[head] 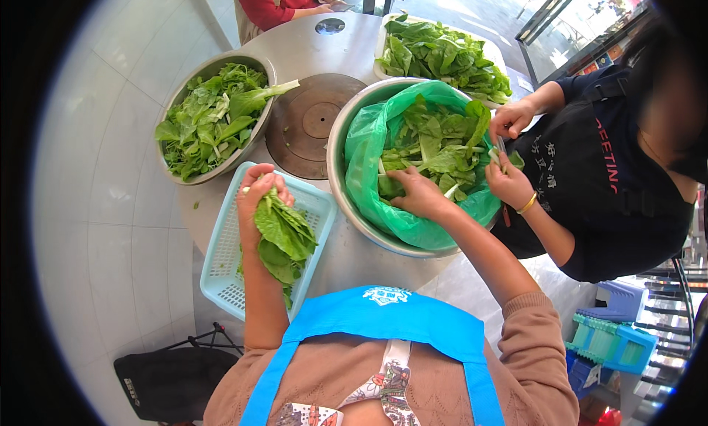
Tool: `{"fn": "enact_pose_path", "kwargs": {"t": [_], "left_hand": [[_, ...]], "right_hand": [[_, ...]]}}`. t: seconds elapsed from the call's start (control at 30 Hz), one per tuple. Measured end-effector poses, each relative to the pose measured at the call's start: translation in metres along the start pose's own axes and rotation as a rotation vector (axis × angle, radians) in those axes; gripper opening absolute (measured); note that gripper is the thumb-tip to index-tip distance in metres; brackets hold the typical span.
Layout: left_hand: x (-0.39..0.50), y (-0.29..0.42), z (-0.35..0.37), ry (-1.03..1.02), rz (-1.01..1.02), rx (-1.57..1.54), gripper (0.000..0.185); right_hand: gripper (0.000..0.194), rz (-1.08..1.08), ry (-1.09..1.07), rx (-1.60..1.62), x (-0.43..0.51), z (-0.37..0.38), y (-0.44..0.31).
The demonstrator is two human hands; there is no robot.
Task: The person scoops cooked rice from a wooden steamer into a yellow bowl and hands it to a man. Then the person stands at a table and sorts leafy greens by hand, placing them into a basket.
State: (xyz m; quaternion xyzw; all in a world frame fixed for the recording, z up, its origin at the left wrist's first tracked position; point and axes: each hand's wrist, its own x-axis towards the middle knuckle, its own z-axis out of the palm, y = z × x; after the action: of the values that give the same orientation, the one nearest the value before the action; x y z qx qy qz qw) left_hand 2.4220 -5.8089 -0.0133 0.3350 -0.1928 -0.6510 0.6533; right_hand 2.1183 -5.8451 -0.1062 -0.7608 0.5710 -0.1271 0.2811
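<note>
My left hand [261, 189] grips a bunch of leafy greens [283, 232] by the stems, leaves hanging down over a light blue plastic basket [221, 260]. Through the basket's slotted floor and beside the bunch, a few more leaves show. My right hand [417, 192] reaches into a green plastic bag [365, 155] that lines a large metal basin [336, 177]. Its fingers touch the loose leafy greens [434, 133] inside; whether they pinch a stem is hidden among the leaves.
A metal bowl [271, 72] heaped with greens stands at the left of the round metal table [293, 44]. Behind the basin sits a white tray [381, 66] of greens. At right, a co-worker's hands [509, 177] hold a stem by the basin rim. Another person [271, 11] sits across the table.
</note>
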Motion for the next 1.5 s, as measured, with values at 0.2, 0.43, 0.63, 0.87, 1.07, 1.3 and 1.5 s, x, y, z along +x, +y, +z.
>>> {"fn": "enact_pose_path", "kwargs": {"t": [0.2, 0.43, 0.63, 0.87, 1.07, 1.3, 1.5], "left_hand": [[-0.005, -0.004, 0.018, 0.02, -0.067, 0.078, 0.018], [-0.006, -0.023, 0.04, -0.109, -0.161, 0.136, 0.026], [0.006, -0.064, 0.045, -0.23, -0.382, 0.131, 0.038], [0.011, -0.104, 0.066, -0.358, -0.447, 0.003, 0.041], [0.007, -0.101, 0.074, -0.351, -0.443, 0.054, 0.041], [-0.003, -0.087, 0.083, -0.322, -0.435, 0.0, 0.042], [0.003, -0.088, 0.09, -0.203, -0.391, -0.149, 0.042]], "right_hand": [[0.029, 0.134, 0.146, 0.398, 0.005, -0.017, 0.032], [0.023, -0.03, 0.395, 0.85, 0.02, -0.061, 0.035], [0.026, -0.331, 0.504, 0.807, 0.013, -0.092, 0.005], [0.03, -0.106, 0.386, 1.011, 0.005, -0.092, -0.007], [0.039, 0.049, 0.302, 0.837, -0.001, -0.095, -0.001], [0.036, -0.05, 0.377, 0.941, -0.001, -0.113, -0.026], [0.031, -0.315, 0.104, 1.192, -0.004, -0.102, -0.05]]}}
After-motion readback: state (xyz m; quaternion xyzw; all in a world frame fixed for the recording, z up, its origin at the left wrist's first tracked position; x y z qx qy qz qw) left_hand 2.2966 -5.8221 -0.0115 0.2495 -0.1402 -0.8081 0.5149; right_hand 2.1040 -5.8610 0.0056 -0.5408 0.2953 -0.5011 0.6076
